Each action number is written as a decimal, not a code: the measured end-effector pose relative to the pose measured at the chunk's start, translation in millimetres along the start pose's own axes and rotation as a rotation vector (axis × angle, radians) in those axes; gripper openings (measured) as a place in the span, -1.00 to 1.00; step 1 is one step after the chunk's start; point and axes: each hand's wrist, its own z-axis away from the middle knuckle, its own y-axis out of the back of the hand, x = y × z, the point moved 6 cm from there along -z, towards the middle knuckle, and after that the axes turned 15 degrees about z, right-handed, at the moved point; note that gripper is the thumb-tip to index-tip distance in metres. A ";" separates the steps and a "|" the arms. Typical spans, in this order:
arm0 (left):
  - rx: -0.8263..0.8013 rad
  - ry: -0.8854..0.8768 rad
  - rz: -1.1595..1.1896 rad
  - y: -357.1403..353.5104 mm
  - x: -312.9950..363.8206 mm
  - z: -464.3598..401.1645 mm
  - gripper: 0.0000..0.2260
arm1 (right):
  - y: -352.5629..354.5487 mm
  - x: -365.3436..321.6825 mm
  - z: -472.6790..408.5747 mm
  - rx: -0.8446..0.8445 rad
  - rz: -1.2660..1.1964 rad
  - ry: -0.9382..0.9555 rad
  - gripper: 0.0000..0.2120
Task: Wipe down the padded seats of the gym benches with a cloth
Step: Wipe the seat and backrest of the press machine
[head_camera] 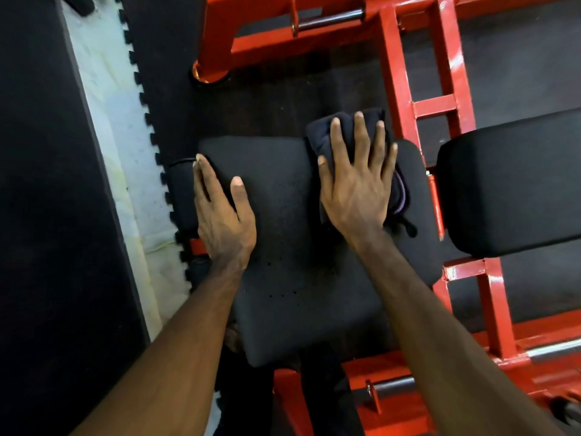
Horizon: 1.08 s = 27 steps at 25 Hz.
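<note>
Head view: the right hand [356, 190], fingers straight and spread, presses one dark folded cloth [320, 133] flat on the far right corner of the black padded seat [301, 247]. The left hand [221, 215] rests on the seat's left edge, fingers straight and together, thumb apart. Two pads show: this seat and a black back pad [509, 187] just right of it, on a red steel frame [440, 105].

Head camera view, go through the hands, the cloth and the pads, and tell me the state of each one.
Left hand: flat, gripping the seat pad's left edge.
Right hand: fingers spread, pressing the cloth.
Cloth: dark, bunched, on the seat pad's far right corner.
Seat pad: black, being wiped.
Back pad: black, untouched.
</note>
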 end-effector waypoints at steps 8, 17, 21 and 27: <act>0.008 0.007 -0.006 0.1 2.8 -1.9 -0.40 | 0.3 -7.1 84.5 -0.060 -0.012 0.028 -0.42; -0.011 0.013 0.021 -1.3 3.1 -0.1 -0.39 | 9.0 -20.4 96.2 -0.028 -0.030 0.173 -0.43; 0.010 0.010 0.006 0.3 1.0 -1.4 -0.40 | 6.8 -43.0 78.7 0.025 -0.055 0.216 -0.47; 0.009 -0.037 0.014 -1.5 -3.9 -1.5 -0.41 | 12.5 -78.1 20.7 0.052 -0.054 0.272 -0.45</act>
